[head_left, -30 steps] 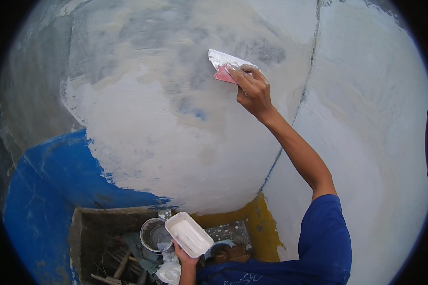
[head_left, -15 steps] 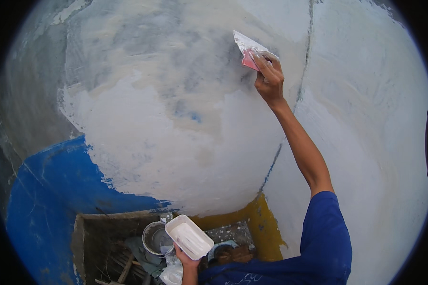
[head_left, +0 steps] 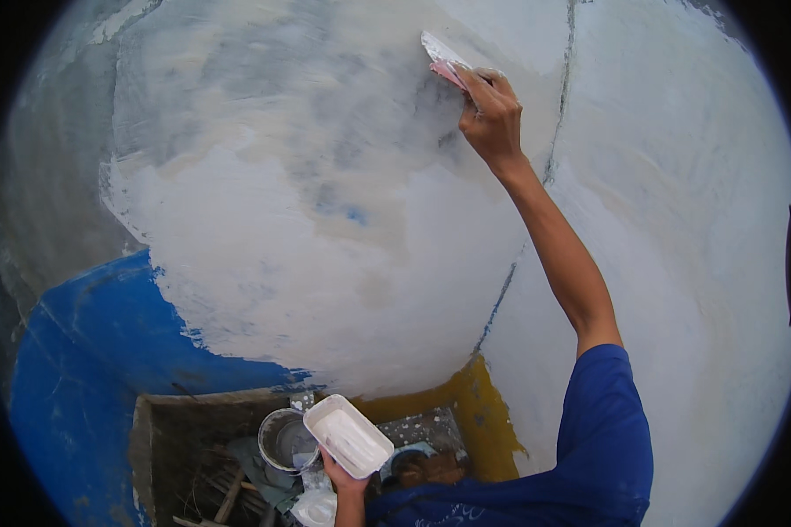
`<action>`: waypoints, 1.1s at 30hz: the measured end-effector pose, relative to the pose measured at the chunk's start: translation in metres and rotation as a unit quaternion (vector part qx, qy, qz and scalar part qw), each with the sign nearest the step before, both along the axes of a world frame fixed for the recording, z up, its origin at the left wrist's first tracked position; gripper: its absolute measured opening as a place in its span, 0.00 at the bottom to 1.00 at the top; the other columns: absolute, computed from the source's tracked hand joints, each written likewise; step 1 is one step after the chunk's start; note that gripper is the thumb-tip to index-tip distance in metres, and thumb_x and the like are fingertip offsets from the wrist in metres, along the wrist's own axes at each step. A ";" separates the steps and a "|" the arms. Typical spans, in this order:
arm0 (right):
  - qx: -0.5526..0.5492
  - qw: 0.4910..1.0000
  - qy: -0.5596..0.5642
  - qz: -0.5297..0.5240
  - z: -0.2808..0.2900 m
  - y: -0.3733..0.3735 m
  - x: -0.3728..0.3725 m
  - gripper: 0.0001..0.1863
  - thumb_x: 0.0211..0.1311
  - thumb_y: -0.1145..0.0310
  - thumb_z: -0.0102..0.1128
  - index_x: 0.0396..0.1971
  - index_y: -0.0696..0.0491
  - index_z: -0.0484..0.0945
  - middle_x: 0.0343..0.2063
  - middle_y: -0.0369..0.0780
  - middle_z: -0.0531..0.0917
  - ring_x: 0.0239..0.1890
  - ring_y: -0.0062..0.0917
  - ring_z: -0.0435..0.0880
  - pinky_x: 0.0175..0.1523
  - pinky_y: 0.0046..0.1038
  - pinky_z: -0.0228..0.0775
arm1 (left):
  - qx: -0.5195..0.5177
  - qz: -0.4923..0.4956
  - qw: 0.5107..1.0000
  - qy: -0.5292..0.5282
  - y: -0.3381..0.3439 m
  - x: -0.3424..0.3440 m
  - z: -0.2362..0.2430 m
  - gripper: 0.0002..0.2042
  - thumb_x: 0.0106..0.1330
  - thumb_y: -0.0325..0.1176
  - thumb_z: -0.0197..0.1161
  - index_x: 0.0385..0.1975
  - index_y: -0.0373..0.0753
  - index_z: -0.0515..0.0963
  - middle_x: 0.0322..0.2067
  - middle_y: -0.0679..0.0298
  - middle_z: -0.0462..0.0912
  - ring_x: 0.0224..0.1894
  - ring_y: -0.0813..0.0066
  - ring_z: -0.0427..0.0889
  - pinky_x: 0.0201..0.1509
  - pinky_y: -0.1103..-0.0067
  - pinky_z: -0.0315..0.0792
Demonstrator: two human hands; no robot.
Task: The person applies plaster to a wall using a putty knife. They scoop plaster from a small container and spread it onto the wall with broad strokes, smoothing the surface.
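High on the wall, my right hand (head_left: 494,114) grips a putty knife (head_left: 448,60) with a pinkish-red handle part and a wide blade smeared white. The blade lies against or very near the wall (head_left: 325,290), where white filler thins into grey, smudged patches. Down low, my left hand (head_left: 344,474) holds a white rectangular tray (head_left: 380,452) from below by its near side. Some white paste coats the bottom of the tray. My left fingers are mostly hidden under it.
Beside the tray stands a bucket (head_left: 268,436) with greyish contents. Sticks (head_left: 230,496) and a crumpled plastic bag (head_left: 315,507) lie below, inside a low concrete edge (head_left: 142,439). Blue paint (head_left: 105,351) covers the lower left wall; yellow paint (head_left: 488,422) marks the corner. A crack (head_left: 558,132) runs down the wall's corner.
My right hand and the putty knife have moved up and slightly left along the wall, and the blade appears more edge-on. My left hand and the tray have hardly moved.
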State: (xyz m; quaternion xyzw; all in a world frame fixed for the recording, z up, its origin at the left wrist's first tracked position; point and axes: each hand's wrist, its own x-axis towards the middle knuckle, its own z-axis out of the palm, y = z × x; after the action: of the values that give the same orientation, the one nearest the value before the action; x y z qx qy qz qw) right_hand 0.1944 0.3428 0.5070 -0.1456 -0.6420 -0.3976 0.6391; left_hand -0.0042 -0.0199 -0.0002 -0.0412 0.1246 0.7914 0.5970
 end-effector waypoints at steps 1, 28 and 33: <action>-0.023 0.999 -0.025 0.035 -0.007 -0.008 -0.004 0.26 0.48 0.87 0.60 0.50 0.51 0.84 0.32 0.42 0.87 0.39 0.35 0.84 0.44 0.32 0.78 | 0.006 -0.002 1.000 0.003 -0.001 0.000 0.002 0.34 0.70 0.63 0.45 0.69 0.48 0.61 0.63 0.59 0.72 0.61 0.50 0.74 0.65 0.49 0.67; -0.747 0.590 -0.218 0.214 -0.347 -0.276 -0.045 0.21 0.51 0.76 0.60 0.48 0.59 0.74 0.29 0.54 0.83 0.34 0.53 0.83 0.40 0.41 0.76 | 0.036 0.060 0.997 0.032 -0.008 0.048 0.009 0.33 0.75 0.58 0.41 0.69 0.39 0.61 0.64 0.56 0.70 0.64 0.58 0.72 0.69 0.62 0.65; -0.747 0.585 -0.265 0.174 -0.364 -0.278 -0.057 0.27 0.49 0.74 0.60 0.53 0.58 0.71 0.30 0.58 0.82 0.34 0.55 0.82 0.40 0.49 0.73 | 0.005 0.081 0.995 0.066 0.004 0.049 0.024 0.31 0.76 0.56 0.39 0.71 0.41 0.58 0.66 0.59 0.67 0.66 0.60 0.68 0.72 0.63 0.61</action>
State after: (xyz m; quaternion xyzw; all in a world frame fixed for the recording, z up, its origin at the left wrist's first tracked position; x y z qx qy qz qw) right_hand 0.1377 0.0646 0.1433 -0.3453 -0.8669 0.3196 0.1646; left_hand 0.0448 -0.0159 0.0235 0.0042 0.1559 0.8387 0.5217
